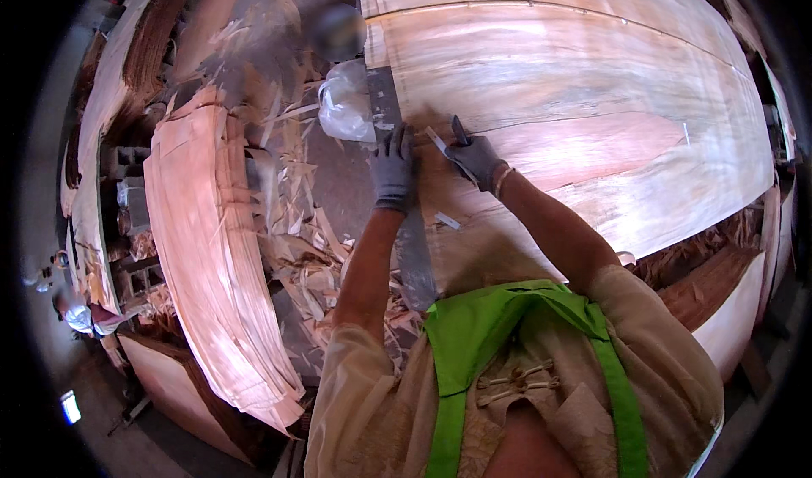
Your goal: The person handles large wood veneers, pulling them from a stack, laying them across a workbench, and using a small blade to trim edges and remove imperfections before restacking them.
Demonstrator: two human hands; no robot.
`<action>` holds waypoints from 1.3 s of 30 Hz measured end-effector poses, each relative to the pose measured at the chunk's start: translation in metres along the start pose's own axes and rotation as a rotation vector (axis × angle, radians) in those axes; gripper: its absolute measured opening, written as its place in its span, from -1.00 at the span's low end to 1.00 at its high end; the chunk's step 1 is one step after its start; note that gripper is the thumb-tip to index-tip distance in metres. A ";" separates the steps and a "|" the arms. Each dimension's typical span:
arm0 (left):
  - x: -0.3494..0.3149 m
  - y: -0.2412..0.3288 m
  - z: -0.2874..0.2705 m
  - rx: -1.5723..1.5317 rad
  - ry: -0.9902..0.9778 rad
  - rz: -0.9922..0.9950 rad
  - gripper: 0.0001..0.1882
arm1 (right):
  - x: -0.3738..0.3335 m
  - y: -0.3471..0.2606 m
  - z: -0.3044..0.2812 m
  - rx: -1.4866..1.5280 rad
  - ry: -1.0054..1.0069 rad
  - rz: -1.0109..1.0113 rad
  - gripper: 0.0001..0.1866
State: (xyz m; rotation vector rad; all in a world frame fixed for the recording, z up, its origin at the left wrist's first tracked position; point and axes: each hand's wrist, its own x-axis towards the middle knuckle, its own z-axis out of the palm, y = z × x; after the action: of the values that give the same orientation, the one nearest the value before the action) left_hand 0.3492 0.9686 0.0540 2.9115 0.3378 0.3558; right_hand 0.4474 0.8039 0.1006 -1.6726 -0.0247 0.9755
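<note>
A broad sheet of pale wood veneer lies in front of me, with a pinkish patch bounded by a split line. My left hand, in a grey glove, rests with fingers stretched out at the dark strip along the sheet's left edge. Just right of it, over the veneer, my right hand, also gloved, is closed around a slim dark tool; its exact kind is unclear. Beside that tool a narrow white strip sticks out at the fingers. Small white tape-like pieces lie on the sheet.
A clear plastic bag sits left of the sheet. Torn veneer scraps cover the ground there, beside a veneer stack. A long thin rod crosses the sheet's far part. Another person is at far left.
</note>
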 end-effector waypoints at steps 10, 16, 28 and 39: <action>0.021 -0.006 0.020 -0.053 0.010 0.345 -0.48 | 0.002 0.008 0.001 0.163 0.061 0.224 -0.58; 0.023 -0.001 0.010 -0.058 0.064 0.379 -0.54 | -0.025 0.025 -0.009 0.128 0.097 0.120 -0.31; 0.021 -0.008 0.021 0.010 0.034 0.604 -0.59 | -0.021 0.035 -0.009 0.158 0.095 0.193 -0.51; 0.048 0.033 -0.015 0.032 -0.068 0.609 -0.58 | -0.101 0.081 -0.049 0.292 0.088 0.067 -0.84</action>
State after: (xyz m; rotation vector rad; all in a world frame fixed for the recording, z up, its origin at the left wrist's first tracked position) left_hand 0.3974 0.9516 0.0851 2.9846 -0.5718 0.3302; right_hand 0.3738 0.6867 0.0941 -1.4521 0.2235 0.9076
